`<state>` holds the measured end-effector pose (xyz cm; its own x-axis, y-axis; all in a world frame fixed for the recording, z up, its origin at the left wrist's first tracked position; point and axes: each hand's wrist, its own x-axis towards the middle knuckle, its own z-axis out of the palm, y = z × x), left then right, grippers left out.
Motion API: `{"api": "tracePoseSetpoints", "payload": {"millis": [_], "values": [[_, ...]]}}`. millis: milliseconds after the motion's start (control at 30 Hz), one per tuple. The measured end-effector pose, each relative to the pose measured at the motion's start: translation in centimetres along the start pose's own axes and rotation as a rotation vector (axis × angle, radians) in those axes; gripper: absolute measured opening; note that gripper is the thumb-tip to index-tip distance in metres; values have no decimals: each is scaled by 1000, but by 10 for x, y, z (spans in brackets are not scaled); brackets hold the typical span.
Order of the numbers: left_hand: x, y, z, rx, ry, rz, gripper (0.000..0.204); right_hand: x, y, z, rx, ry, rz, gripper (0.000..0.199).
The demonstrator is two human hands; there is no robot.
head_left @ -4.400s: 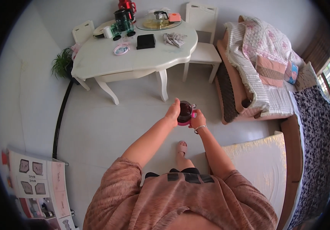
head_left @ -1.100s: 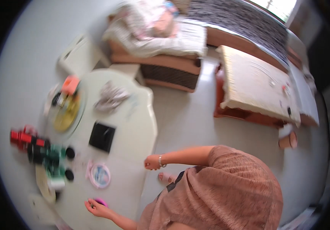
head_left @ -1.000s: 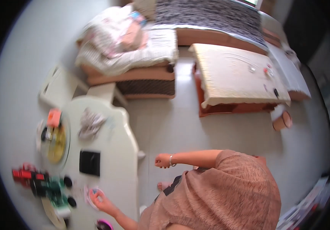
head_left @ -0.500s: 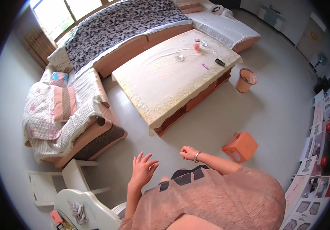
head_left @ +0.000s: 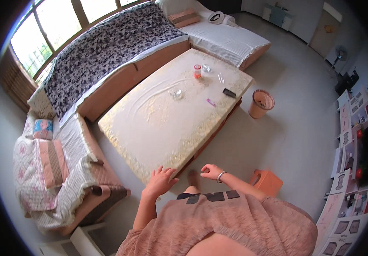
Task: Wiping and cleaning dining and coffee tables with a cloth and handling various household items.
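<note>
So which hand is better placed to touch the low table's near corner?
Left, probably. The left hand is open, fingers spread, right at the table corner; the right hand is loosely curled, off its edge.

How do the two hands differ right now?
The left hand is spread flat with fingers apart, while the right hand is loosely curled. The right hand has a bracelet at its wrist; the left wrist is bare. The left hand is over the near corner of the low table; the right hand is past that corner, over the floor. Both hold nothing.
</note>
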<state>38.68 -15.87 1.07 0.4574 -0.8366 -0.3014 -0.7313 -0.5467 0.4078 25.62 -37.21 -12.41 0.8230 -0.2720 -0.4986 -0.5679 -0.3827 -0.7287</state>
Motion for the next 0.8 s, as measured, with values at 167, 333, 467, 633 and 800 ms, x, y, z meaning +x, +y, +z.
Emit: {"api": "tracePoseSetpoints", "payload": {"millis": [167,333,467,633,800], "values": [[110,-17,-47,-55,56,89,44,64,-39,-78,-99,67,3,42],[221,-21,-77,-160,-21,180,47,135,-23,-136,238,134,39,45],[308,-19,-87,-527,-39,185,55,190,11,-198,218,168,128,51],[429,-22,-81,-681,62,24,64,295,39,-293,60,223,207,60],[572,-35,-62,-752,128,-131,66,428,42,-371,-24,110,186,71]]}}
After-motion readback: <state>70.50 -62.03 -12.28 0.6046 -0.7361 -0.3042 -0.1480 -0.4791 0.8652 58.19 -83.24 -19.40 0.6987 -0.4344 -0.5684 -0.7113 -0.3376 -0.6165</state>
